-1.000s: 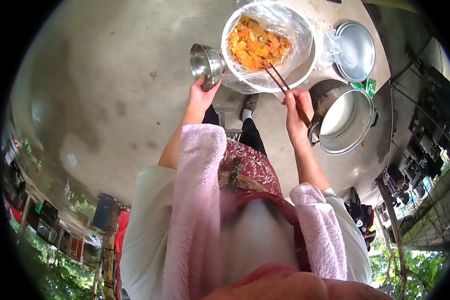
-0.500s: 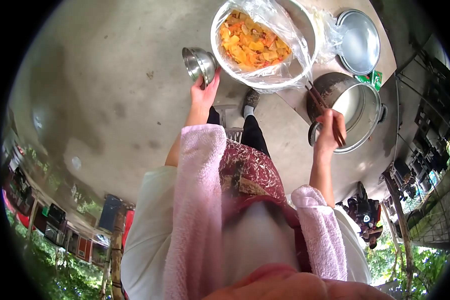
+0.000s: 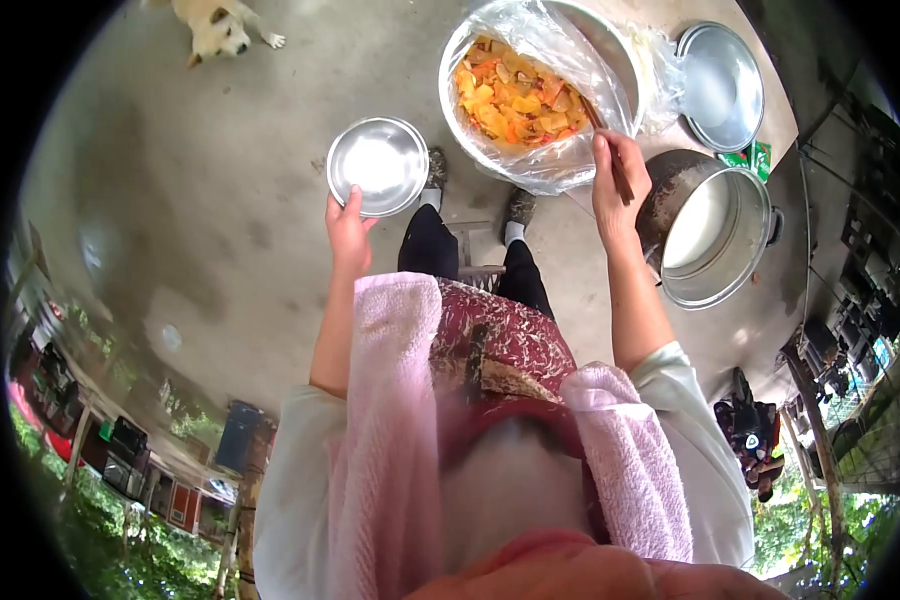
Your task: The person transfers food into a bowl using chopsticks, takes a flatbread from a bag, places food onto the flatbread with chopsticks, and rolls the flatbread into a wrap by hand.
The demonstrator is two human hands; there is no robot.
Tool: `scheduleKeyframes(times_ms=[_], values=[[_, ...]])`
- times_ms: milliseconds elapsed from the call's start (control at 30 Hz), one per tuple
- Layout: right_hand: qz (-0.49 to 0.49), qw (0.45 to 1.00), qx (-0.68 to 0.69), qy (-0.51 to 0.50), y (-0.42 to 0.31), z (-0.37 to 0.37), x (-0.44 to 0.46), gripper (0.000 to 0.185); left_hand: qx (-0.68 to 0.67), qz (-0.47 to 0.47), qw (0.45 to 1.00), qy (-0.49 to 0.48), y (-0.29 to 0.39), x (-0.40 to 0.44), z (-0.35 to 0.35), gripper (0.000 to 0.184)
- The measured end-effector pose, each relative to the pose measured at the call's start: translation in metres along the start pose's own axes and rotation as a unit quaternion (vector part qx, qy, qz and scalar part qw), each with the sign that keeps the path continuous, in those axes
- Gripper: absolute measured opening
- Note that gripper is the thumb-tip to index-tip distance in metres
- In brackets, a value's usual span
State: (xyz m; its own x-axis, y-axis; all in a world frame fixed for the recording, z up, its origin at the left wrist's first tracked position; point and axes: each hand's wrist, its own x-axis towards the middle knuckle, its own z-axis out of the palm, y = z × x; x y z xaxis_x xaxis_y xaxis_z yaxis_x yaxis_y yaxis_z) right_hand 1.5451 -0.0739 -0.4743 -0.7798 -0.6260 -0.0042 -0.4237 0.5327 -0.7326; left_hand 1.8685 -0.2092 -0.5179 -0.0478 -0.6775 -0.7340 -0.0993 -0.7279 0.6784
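My left hand (image 3: 350, 232) grips the rim of a shiny metal bowl (image 3: 378, 167), its inside facing up with no food visible in it. In my right hand (image 3: 620, 180) is a pair of brown chopsticks (image 3: 596, 122), their tips reaching over the plastic-lined edge of a large white basin (image 3: 457, 130). Orange and yellow chopped vegetables (image 3: 515, 95) lie in the clear plastic bag (image 3: 560, 40) that lines the basin. Just right of my right hand stands a big metal pot (image 3: 715, 285) with whitish contents (image 3: 697, 225).
A round metal lid (image 3: 722, 85) lies on the table (image 3: 778, 110) beyond the pot, near a green packet (image 3: 760, 160). A pale dog (image 3: 215, 30) is on the concrete floor at upper left. Another person (image 3: 765, 475) shows at the far lower right.
My left hand has turned the bowl from its side to face up and moved it slightly left and nearer. My right hand has carried the chopsticks from the pot to the basin. A dog has appeared.
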Motion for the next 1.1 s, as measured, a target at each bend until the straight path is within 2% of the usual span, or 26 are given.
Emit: scheduleKeyframes(times_ms=[33, 133, 200, 267, 333, 400, 500, 633, 867, 967, 1100], values=[[0.002, 0.999, 0.046, 0.013, 0.001, 0.008, 0.001, 0.014, -0.003, 0.012, 1.000, -0.007, 0.005, -0.001, 0.004, 0.040], [0.008, 0.998, 0.054, -0.006, 0.004, 0.020, 0.000, 0.012, 0.002, 0.011, 1.000, -0.020, 0.020, 0.001, 0.024, 0.045], [0.008, 0.990, 0.138, -0.021, 0.001, 0.031, -0.008, 0.006, 0.032, 0.019, 0.999, -0.026, 0.019, 0.009, 0.032, 0.050], [-0.067, 0.994, 0.062, -0.055, -0.017, 0.028, -0.016, 0.009, 0.049, 0.030, 0.998, -0.034, 0.018, 0.015, 0.043, 0.052], [-0.073, 0.991, 0.051, -0.099, -0.030, 0.023, -0.026, 0.012, 0.059, 0.040, 0.997, -0.039, 0.019, 0.017, 0.050, 0.049], [-0.087, 0.987, 0.077, -0.109, -0.039, 0.015, -0.033, 0.011, 0.057, 0.035, 0.997, -0.048, 0.020, 0.017, 0.053, 0.057], [-0.058, 0.994, 0.088, -0.034, -0.034, -0.002, -0.041, 0.011, 0.053, 0.038, 0.996, -0.068, 0.030, 0.016, 0.062, 0.064], [0.127, 0.983, 0.131, 0.023, -0.006, -0.010, -0.045, 0.010, 0.065, 0.048, 0.993, -0.081, 0.037, 0.019, 0.066, 0.062], [0.196, 0.934, 0.297, -0.019, 0.009, 0.043, -0.047, 0.020, 0.143, -0.016, 0.983, -0.115, 0.044, 0.047, 0.057, 0.061], [0.187, 0.934, 0.303, -0.030, 0.001, 0.059, -0.048, 0.021, 0.140, -0.028, 0.984, -0.108, 0.047, 0.050, 0.060, 0.051], [0.182, 0.928, 0.321, -0.039, -0.008, 0.066, -0.054, 0.021, 0.124, -0.033, 0.983, -0.129, 0.041, 0.059, 0.053, 0.055]])
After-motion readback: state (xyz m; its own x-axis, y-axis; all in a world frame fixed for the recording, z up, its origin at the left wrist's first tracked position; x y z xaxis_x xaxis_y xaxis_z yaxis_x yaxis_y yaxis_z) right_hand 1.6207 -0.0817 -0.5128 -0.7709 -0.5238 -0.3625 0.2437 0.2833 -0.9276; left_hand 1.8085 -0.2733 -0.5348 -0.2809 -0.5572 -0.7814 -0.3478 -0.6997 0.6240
